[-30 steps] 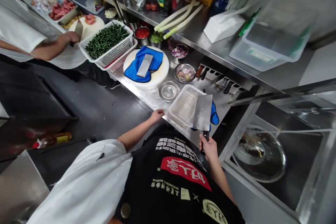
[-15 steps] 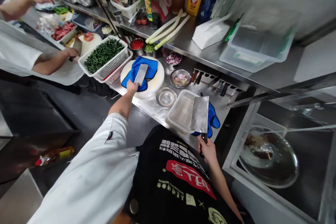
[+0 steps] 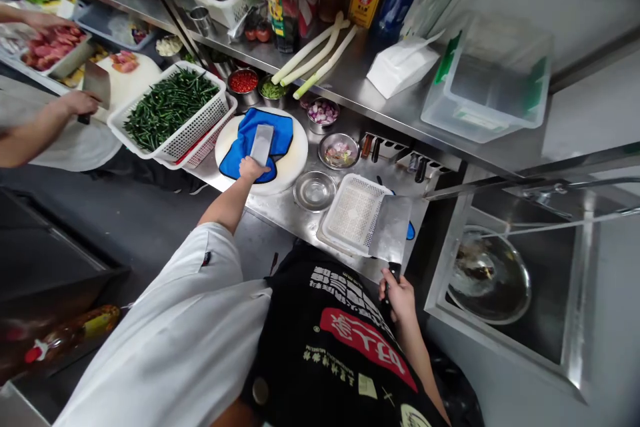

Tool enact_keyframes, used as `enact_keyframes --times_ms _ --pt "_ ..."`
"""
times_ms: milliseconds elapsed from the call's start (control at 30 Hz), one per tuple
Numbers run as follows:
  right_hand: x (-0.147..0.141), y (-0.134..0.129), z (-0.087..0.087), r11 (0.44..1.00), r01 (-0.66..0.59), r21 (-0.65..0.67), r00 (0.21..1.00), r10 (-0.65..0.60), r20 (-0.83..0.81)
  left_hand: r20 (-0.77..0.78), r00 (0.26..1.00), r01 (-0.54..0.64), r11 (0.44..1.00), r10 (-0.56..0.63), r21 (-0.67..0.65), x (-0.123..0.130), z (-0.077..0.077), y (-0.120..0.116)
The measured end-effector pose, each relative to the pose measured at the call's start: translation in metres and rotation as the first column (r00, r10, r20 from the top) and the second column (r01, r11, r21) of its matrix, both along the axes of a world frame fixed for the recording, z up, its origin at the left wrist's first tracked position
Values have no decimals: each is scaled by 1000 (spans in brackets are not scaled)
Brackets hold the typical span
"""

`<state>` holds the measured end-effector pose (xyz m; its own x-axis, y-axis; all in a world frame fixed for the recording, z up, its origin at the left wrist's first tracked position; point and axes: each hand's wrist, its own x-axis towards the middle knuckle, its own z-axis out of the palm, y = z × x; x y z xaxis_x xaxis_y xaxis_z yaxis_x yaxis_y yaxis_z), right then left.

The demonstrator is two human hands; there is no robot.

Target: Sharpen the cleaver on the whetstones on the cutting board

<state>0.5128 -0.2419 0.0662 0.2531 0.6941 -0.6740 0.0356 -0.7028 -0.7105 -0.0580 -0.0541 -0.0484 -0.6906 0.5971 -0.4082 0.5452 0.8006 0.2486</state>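
My left hand (image 3: 253, 169) is closed around the near end of a flat grey rectangular block, which looks like a whetstone (image 3: 263, 141). The stone lies on a folded blue cloth (image 3: 281, 131) with dark edging, spread over a round white cutting board (image 3: 299, 161). In my right hand (image 3: 400, 295) is the black handle of a cleaver (image 3: 393, 227). Its broad blade points away from me, above the counter and overlapping the right side of a white plastic basket (image 3: 354, 210). Another bit of blue cloth (image 3: 411, 231) peeks out behind the blade.
Metal bowls (image 3: 315, 191) stand between board and basket; green chillies fill a basket (image 3: 173, 110) on the left. Knives (image 3: 376, 150) sit in a rack behind. Scallions (image 3: 320, 57) lie on the shelf. A sink (image 3: 520, 280) is at right. At left, a co-worker's hand holds another cleaver (image 3: 97, 83).
The view has shifted, moving the co-worker's side leftward. My cleaver has moved slightly right and nearer to me, uncovering more of the basket. My left hand stays at the whetstone.
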Motion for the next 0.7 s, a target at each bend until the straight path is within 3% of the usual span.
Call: enact_keyframes --times_ms 200,467,700 --pt "-12 5 1 999 -40 10 999 39 5 52 998 -19 1000 19 4 -3 6 -1" --pt "-20 3 -2 1000 5 11 1000 -5 -19 68 996 48 998 -51 38 -10 12 -5" --pt "-23 -2 -1 999 35 6 999 -35 -42 66 994 88 996 -87 -15 -17 10 0"
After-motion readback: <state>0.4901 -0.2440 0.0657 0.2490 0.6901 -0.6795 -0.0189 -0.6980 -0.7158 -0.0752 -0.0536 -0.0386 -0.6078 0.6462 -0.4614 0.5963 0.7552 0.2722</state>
